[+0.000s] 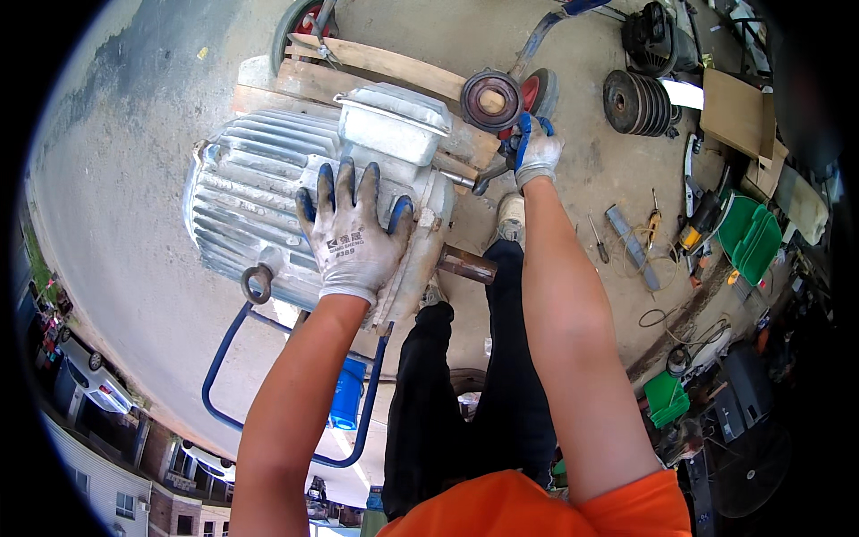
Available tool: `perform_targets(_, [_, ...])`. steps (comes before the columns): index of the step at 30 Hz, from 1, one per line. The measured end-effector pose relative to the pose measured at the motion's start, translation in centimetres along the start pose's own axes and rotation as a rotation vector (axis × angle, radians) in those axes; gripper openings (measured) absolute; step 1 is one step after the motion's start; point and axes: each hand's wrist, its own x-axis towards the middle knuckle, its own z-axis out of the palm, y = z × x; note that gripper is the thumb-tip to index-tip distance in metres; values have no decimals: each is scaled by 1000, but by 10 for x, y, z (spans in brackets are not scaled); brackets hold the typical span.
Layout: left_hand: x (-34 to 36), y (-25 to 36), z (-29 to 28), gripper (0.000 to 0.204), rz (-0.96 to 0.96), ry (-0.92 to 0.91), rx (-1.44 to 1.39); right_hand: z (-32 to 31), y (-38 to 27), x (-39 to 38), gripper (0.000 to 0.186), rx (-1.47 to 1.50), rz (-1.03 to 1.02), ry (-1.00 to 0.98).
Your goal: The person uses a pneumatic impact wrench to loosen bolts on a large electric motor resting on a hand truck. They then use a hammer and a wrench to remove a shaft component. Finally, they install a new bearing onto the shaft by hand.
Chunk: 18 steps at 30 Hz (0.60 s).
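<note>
A large silver electric motor with ribbed sides lies on wooden planks. On its casing, my left hand, in a white glove with blue fingertips, rests flat with fingers spread. A pale terminal box juts from the motor beyond that hand. My right hand, gloved alike, is closed around the handle of a socket wrench. The wrench's socket end meets the motor's end face. Below it, a bare metal shaft sticks out. Part of the handle is hidden by my fingers.
A dark pulley sits on the planks beside my right hand. A blue tubular frame extends under the motor. To the right lie a grooved pulley, a screwdriver, a flat metal bar and a green bin.
</note>
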Motion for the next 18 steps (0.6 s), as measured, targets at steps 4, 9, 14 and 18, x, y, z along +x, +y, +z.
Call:
perform_targets(4, [-3,1,-2,62,-9,-1,-16,-1,-6,6,14,-5,21,0])
perform_targets(9, [-1,3,-1,62,-30,-28,-56,-6,5,13,14,64,-13,10])
perform_targets(14, [-7,-3,-3,60,-66,-30,-22,-36,4,-32,14,115,-80,-243])
perform_targets(18, [-1,2,1,63,-44,7,-13,-60,5,-48,15,-23,-164,-244])
